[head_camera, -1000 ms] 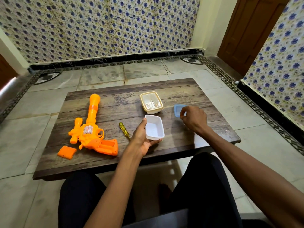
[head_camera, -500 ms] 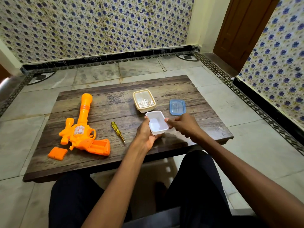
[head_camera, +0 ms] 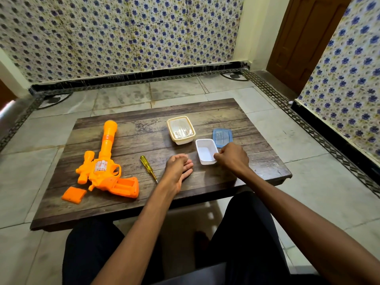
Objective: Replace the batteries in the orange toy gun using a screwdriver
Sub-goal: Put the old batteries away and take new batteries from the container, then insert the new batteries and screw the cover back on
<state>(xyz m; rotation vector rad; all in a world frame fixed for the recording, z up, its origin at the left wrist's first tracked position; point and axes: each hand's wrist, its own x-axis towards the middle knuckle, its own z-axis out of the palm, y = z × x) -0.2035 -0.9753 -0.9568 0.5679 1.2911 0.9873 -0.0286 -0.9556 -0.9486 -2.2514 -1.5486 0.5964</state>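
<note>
The orange toy gun (head_camera: 104,167) lies on the left of the wooden table (head_camera: 205,112), its grip compartment open and facing up. Its orange battery cover (head_camera: 74,194) lies loose just left of the grip. A screwdriver with a yellow handle (head_camera: 147,166) lies between the gun and my left hand (head_camera: 177,169). That hand rests near the table's middle with relaxed fingers and holds nothing I can see. My right hand (head_camera: 232,157) pinches the near right rim of a small, empty-looking white container (head_camera: 205,151), which stands on the table.
A cream container with a clear lid (head_camera: 181,129) stands behind the white one. A blue lid (head_camera: 222,136) lies flat just beyond my right hand. The table is low, on a tiled floor, with my knees under its near edge.
My left hand has let go of the white container and drawn back to the left. My right hand has taken the container and it now stands on the table near the blue lid.
</note>
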